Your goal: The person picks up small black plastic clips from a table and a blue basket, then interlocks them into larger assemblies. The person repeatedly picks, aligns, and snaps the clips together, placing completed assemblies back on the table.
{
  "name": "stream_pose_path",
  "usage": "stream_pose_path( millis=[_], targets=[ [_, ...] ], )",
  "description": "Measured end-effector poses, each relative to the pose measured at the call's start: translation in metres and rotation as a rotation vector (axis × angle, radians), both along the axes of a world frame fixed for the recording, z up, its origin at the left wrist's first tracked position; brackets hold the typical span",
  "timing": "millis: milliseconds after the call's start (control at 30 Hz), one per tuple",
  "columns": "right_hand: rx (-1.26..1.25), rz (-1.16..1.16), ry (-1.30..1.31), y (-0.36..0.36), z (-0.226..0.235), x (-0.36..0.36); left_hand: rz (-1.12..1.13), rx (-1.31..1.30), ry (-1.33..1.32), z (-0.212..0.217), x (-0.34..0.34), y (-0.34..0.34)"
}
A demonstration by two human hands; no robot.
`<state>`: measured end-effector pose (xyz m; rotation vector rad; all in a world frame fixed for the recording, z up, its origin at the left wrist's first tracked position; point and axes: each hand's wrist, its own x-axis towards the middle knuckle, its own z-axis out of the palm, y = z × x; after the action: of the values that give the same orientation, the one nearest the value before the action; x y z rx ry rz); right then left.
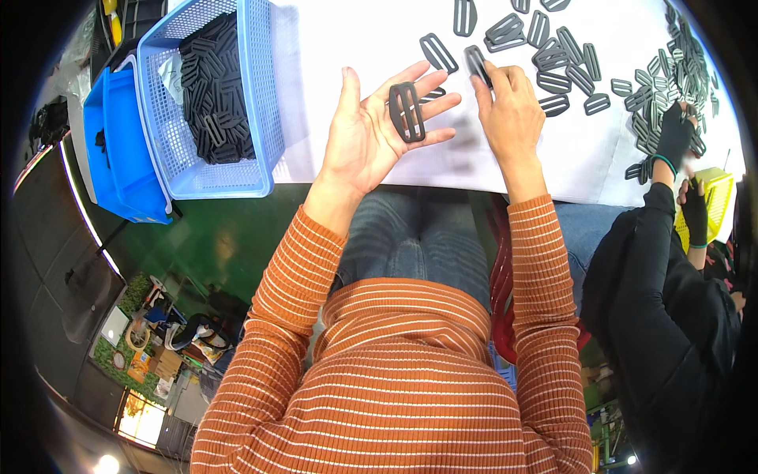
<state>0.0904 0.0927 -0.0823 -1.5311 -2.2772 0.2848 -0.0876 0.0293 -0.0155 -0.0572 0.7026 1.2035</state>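
My left hand (pixel 359 142) is turned palm up with its fingers spread, and a black tri-glide slide buckle (pixel 408 112) rests across the fingers. Another dark buckle partly shows behind those fingers. Just to the right, my right hand (pixel 512 107) is back up, thumb and fingers pinching a second slide buckle (pixel 474 62), which is blurred by motion. More buckles lie on the white table around it, among them a loose buckle (pixel 439 53) between my hands and a buckle (pixel 554 105) beside my right hand.
At the left stands a light-blue perforated basket (pixel 272 118) full of black buckles, next to a darker blue bin (pixel 118 150). To the right a co-worker's gloved hand (pixel 675 138) reaches into a buckle pile (pixel 663 75), near a yellow basket (pixel 717 201). The white table's (pixel 316 39) front edge runs below my hands.
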Motion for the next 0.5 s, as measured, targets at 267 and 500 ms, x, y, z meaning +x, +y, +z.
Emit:
stream_pose_path(
  millis=[267,500],
  targets=[
    [-0.816,-0.473,0.851,-0.023,0.065,0.008,-0.001,-0.002,-0.044,0.012,0.0,-0.004],
    [-0.96,-0.441,1.011,-0.046,0.105,0.005,-0.018,0.052,-0.037,0.018,0.001,-0.01]
  ],
)
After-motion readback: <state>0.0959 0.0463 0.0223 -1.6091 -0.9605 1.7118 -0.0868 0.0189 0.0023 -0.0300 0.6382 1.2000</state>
